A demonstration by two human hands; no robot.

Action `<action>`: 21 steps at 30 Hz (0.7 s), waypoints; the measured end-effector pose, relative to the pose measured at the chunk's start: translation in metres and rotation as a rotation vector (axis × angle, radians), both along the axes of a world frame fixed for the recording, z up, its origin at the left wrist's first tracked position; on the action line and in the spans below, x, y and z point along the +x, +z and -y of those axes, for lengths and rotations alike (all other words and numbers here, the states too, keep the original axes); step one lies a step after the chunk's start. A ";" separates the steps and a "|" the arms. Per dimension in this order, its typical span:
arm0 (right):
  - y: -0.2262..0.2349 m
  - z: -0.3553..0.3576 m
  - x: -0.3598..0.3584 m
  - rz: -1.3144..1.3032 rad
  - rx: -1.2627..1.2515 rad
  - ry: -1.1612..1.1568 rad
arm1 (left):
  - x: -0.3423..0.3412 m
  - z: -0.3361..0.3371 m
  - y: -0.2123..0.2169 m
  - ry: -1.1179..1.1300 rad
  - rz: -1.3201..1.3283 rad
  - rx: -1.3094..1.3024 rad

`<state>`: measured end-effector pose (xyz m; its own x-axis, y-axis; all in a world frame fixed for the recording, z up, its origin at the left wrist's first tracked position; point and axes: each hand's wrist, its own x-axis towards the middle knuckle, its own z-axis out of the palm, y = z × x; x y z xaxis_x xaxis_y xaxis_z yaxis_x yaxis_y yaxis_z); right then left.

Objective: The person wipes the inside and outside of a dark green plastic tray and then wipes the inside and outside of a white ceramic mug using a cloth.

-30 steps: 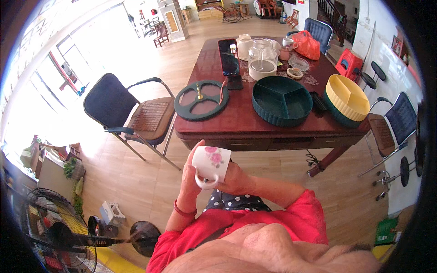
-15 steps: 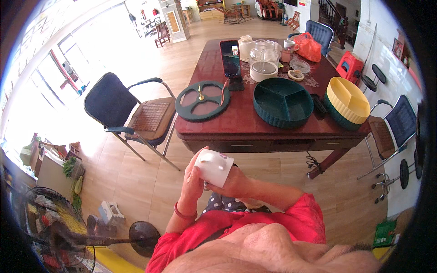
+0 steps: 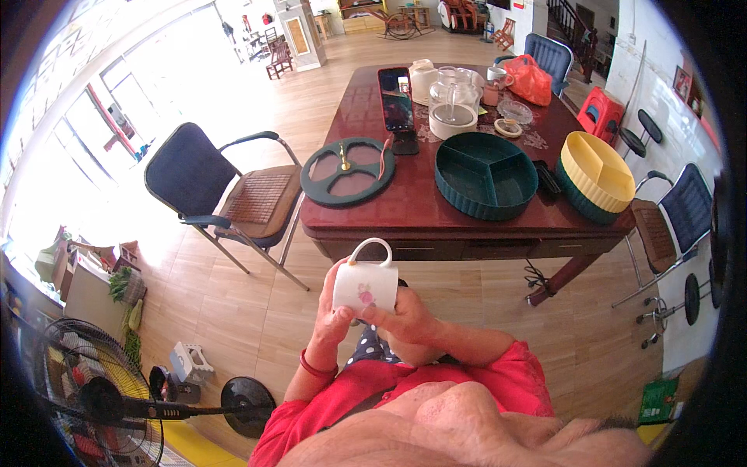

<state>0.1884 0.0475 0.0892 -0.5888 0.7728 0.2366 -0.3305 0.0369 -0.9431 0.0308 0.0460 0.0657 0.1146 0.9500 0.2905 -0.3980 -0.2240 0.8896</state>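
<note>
A white mug [image 3: 358, 282] with a small pink picture is held between both hands in front of my lap, short of the table. It lies tipped, its handle pointing away from me. My left hand [image 3: 331, 315] grips the mug's left side, thumb on the near edge. From the right, my right hand [image 3: 405, 315] wraps round the other side, its thumb pressed on the wall below the picture. The mug's opening and the fingers behind it are hidden.
On the dark red table [image 3: 366, 229] stand a green round divider [image 3: 348, 194], a phone on a stand [image 3: 397, 101], a dark green sectioned tray [image 3: 486, 206], stacked yellow and green trays [image 3: 595, 175] and a glass jug [image 3: 454, 97]. Chairs [image 3: 183, 171] flank it; a fan [image 3: 101, 401] stands lower left.
The mug has been turned in my hands. Its handle now points away and the pink picture faces up. My right thumb has come onto its side.
</note>
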 end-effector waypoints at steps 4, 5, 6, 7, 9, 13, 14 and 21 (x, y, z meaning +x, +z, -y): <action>-0.003 -0.001 -0.004 0.145 0.178 -0.098 | 0.002 0.000 -0.011 0.008 0.133 -0.073; -0.008 -0.002 -0.006 0.211 0.359 -0.166 | 0.003 0.002 -0.011 -0.006 0.170 -0.094; -0.012 -0.004 -0.007 0.276 0.539 -0.234 | 0.003 0.002 -0.012 -0.021 0.208 -0.115; -0.016 -0.007 -0.009 0.296 0.756 -0.300 | 0.002 0.002 -0.013 -0.027 0.195 -0.151; -0.022 -0.015 -0.010 0.330 1.191 -0.430 | -0.003 0.000 -0.014 -0.037 0.170 -0.223; -0.016 -0.017 -0.002 0.327 0.695 -0.278 | -0.001 -0.003 -0.023 -0.005 0.088 -0.163; -0.005 -0.010 0.001 0.240 0.369 -0.178 | 0.002 -0.007 -0.023 -0.005 0.019 -0.050; -0.013 0.002 -0.004 0.046 0.167 -0.063 | 0.008 -0.009 -0.013 0.115 -0.092 0.213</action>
<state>0.1840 0.0454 0.0760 -0.5535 0.7608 0.3387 -0.2790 0.2138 -0.9362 0.0386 0.0549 0.0528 0.0448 0.8769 0.4785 -0.2786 -0.4490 0.8490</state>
